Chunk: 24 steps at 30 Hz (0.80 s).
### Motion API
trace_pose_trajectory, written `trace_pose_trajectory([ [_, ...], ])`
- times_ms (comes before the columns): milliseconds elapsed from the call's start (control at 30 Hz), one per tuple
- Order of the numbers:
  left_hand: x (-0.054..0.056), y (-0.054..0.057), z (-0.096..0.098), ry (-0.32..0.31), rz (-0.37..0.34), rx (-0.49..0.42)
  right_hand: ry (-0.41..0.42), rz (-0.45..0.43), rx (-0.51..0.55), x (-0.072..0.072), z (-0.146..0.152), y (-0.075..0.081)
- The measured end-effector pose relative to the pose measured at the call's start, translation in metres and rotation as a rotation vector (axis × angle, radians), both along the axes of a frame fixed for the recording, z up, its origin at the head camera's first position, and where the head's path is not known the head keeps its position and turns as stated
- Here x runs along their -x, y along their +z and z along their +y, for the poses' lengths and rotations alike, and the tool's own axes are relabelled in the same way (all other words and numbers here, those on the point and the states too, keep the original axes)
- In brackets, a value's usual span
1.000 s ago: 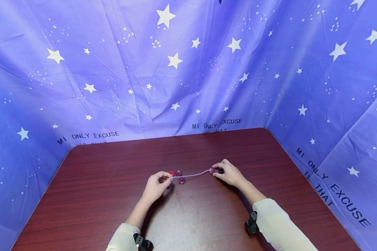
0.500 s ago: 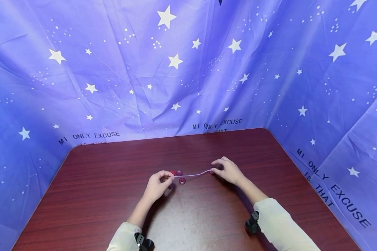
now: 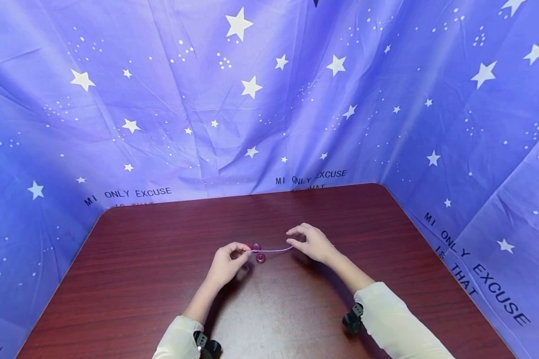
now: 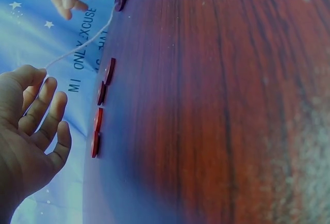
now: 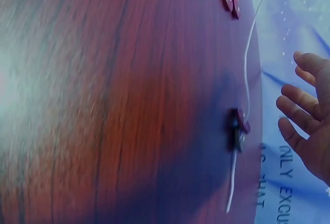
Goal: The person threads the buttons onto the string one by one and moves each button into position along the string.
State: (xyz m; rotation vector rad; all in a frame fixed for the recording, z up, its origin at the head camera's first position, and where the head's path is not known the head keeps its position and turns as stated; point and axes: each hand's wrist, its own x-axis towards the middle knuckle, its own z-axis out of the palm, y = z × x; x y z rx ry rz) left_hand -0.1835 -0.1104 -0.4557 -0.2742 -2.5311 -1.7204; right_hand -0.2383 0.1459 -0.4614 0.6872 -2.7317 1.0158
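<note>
My left hand [image 3: 226, 263] pinches one end of a thin pale cord [image 3: 271, 251] between thumb and index finger; in the left wrist view its other fingers curl loosely. From there the cord runs right, sagging down to the table. A purple button [image 5: 240, 121] is threaded on it, with a darker piece [image 5: 237, 141] right beside it and the cord's tail [image 5: 231, 188] lying beyond. My right hand [image 3: 313, 243] hovers above that stretch, fingers apart and holding nothing; it hides the threaded button in the head view. Near my left fingertips lie loose buttons, among them a maroon one [image 3: 260, 258].
Several flat red and maroon buttons [image 4: 98, 119] lie in a row on the dark wooden table [image 3: 161, 299]. Behind and beside the table hangs a blue star-patterned cloth [image 3: 184, 99]. Black wrist cameras [image 3: 353, 319] sit at both sleeves.
My right hand has let go of the threaded button and moved left and slightly up along the cord, its fingers opening. The left hand keeps its pinch, shifting slightly right.
</note>
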Motion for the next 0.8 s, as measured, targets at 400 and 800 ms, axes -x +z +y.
trace_pose_trajectory([
  [400,0.018,-0.032,-0.004,-0.016,0.018,-0.013,0.103,-0.078,0.085,-0.007,-0.027,0.008],
  [800,0.017,-0.035,0.001,-0.024,0.023,0.000,0.136,-0.187,0.160,-0.017,-0.043,0.003],
])
